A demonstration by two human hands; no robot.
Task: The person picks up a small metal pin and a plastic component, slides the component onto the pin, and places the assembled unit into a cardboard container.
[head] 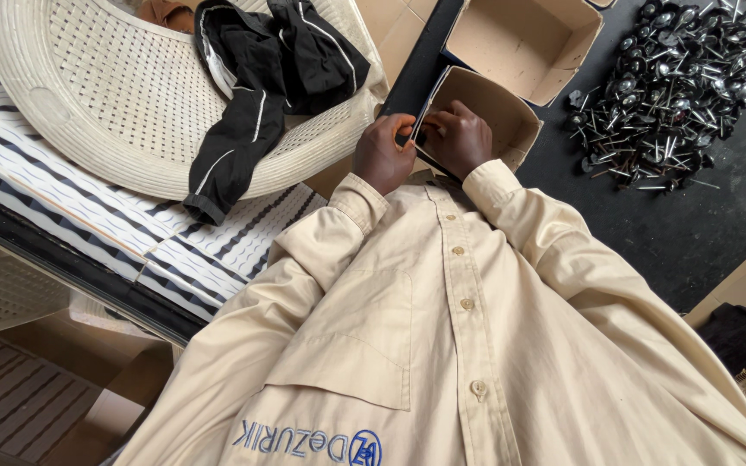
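At ten o'clock a white plastic chair carries a black garment; at two o'clock lies a pile of capped nails. At twelve, the small cardboard box sits under both hands. The left hand and right hand pinch its near edge, seemingly working the flap. The next move calls for a steady grip there.

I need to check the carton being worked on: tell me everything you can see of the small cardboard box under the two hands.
The small cardboard box is plain brown corrugated card, open at the top, with nothing visible in the part of its inside that shows. It sits tilted on the dark floor, beside a larger open box. Its near rim has a pale edge. The left hand and right hand both grip that near rim, fingers curled over it, hiding part of it.
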